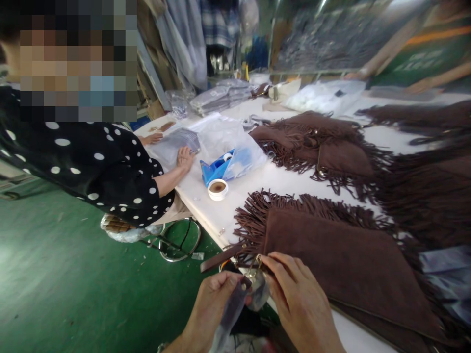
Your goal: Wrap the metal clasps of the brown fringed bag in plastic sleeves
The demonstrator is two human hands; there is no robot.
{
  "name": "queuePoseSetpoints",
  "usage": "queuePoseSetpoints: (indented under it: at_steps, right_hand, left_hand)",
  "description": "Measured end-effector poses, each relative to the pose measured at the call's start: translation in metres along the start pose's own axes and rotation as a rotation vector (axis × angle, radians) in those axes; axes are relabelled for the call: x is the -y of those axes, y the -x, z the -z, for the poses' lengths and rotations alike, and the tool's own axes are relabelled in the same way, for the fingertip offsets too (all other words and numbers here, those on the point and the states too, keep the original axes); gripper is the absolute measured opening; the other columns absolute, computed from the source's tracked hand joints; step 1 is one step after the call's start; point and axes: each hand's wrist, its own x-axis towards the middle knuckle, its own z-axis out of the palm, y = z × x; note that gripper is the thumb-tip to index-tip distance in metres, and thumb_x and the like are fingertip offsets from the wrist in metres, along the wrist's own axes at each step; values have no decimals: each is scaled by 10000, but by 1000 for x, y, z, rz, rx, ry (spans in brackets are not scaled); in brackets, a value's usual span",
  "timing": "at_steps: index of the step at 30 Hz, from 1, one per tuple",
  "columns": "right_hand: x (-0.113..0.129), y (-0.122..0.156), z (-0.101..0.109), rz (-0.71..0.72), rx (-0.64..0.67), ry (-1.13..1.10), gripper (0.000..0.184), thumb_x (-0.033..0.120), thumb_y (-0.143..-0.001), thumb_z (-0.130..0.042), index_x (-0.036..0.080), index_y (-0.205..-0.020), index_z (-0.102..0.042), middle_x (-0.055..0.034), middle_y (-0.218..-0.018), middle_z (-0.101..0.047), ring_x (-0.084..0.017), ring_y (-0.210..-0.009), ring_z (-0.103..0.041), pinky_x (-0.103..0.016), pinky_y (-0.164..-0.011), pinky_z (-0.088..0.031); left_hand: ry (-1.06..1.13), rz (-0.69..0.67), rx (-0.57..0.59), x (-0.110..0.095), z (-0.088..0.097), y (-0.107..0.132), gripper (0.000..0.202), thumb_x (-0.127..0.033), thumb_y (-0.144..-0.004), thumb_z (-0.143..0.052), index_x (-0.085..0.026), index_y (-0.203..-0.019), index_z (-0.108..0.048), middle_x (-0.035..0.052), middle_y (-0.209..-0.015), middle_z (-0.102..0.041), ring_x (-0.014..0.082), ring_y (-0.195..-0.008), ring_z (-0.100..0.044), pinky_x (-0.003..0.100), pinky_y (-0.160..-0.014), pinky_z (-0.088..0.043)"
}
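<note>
A brown suede bag [342, 260] with a fringe along its edge lies on the white table [279, 179] in front of me. At its near corner a strap and a small metal ring stick out. My right hand [300, 304] pinches that ring with fingers closed. My left hand [213, 309] is closed on a strip of clear plastic wrap [235, 306] just left of it. Both hands meet at the bag's corner, over the table's edge.
A person in a black polka-dot top sits at the left, a hand [185, 158] on plastic bags. A tape roll [218, 189], a blue pouch [217, 168], more fringed bags [320, 147] and packets lie beyond. Another person's arms show far right. Green floor lies left.
</note>
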Motion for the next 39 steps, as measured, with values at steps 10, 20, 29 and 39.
queuePoseSetpoints:
  at_steps: [10, 20, 29, 39]
  right_hand:
    - [-2, -6, 0, -8, 37, -21, 327, 189, -937, -486, 202, -1261, -525, -92, -1187, -566, -273, -1050, -523, -442, -892, -439]
    - [-3, -5, 3, -14, 73, -129, 339, 127, -896, -506, 241, -1214, -530, -70, -1187, -534, -268, -1055, -507, -455, -899, -442]
    - [-7, -8, -1, 23, 69, -138, 269, 242, -873, -649, 255, -1131, -573, -55, -1120, -560, -274, -994, -527, -443, -833, -453]
    - [-6, -17, 1, -97, 126, -234, 116, 193, -883, -637, 277, -959, -611, -3, -1024, -581, -233, -945, -550, -385, -799, -444]
  left_hand:
    - [-107, -124, -79, -13, -16, -13, 390, -483, -850, -641, -133, -990, -740, 87, -834, -728, 200, -751, -628, 268, -684, -468]
    - [-216, -212, -96, -31, -35, -19, 322, -400, -894, -584, -126, -934, -748, 83, -820, -719, 163, -700, -594, 238, -634, -439]
    - [-244, -219, -122, -33, -45, -27, 293, -388, -860, -595, -126, -857, -726, 41, -747, -666, 142, -643, -537, 226, -572, -399]
    - [-379, -319, -132, -26, -48, -36, 268, -367, -911, -527, -183, -823, -701, 10, -755, -644, 156, -695, -583, 228, -608, -435]
